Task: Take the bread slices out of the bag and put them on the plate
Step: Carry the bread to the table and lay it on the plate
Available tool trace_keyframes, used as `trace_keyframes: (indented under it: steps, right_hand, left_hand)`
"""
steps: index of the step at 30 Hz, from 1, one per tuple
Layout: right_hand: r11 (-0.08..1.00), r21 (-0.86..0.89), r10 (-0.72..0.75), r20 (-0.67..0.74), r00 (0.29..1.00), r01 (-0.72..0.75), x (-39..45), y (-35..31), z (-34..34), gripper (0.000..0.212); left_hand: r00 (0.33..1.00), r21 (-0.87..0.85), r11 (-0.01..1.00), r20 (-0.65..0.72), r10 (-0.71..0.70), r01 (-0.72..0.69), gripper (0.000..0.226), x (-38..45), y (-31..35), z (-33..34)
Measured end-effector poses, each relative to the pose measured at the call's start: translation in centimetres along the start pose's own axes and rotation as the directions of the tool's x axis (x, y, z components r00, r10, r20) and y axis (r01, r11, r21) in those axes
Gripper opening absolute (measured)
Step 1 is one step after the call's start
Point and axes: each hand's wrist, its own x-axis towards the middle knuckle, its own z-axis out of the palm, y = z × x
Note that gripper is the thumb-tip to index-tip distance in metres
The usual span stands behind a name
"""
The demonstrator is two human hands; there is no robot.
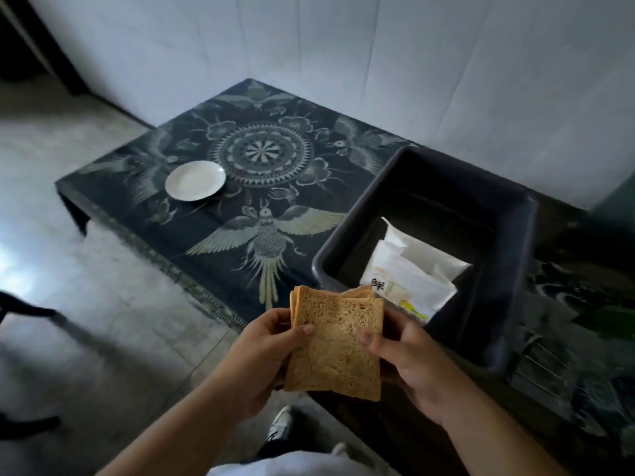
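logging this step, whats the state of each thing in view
bread slices: out of the bag, stacked, held in both hands
left hand: gripping the stack
right hand: gripping the stack
plate: bare, on the table
bags: lying in the dark bin

- Bread slices: porous, rough, matt crumb.
- Plate: smooth, glossy, ceramic-like.
- Bin: dark, smooth plastic.
- Bag: glossy plastic film.
- Surface: printed cloth.

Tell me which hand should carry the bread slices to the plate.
Left, probably. The plate sits on the table's left side, ahead of the left hand. The right hand is nearer the dark bin. Both hold the bread slices now.
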Motion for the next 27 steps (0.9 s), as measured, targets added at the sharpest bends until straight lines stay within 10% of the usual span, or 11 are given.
trace_keyframes:
  steps: [8, 14, 27]
  right_hand:
    - [0.966, -0.237, 0.188, 0.354, 0.916, -0.106, 3.6, 2.9, 9.6, 0.060]
    - [0.913, -0.396, 0.310, 0.522, 0.795, -0.096, 3.6, 5.7, 17.8, 0.058]
    - [0.843, -0.535, 0.413, 0.588, 0.696, -0.048, 0.8, 10.0, 32.1, 0.042]
  left_hand:
    - [0.893, -0.202, 0.949, -0.429, 0.138, -0.244, 0.024, -8.8, -5.0, -7.0]
    - [0.749, -0.222, 0.922, -0.655, 0.101, -0.318, 0.052, -15.5, -8.8, -11.0]
    - [0.622, -0.233, 0.889, -0.779, 0.072, -0.395, 0.041, -24.4, -12.7, -21.0]
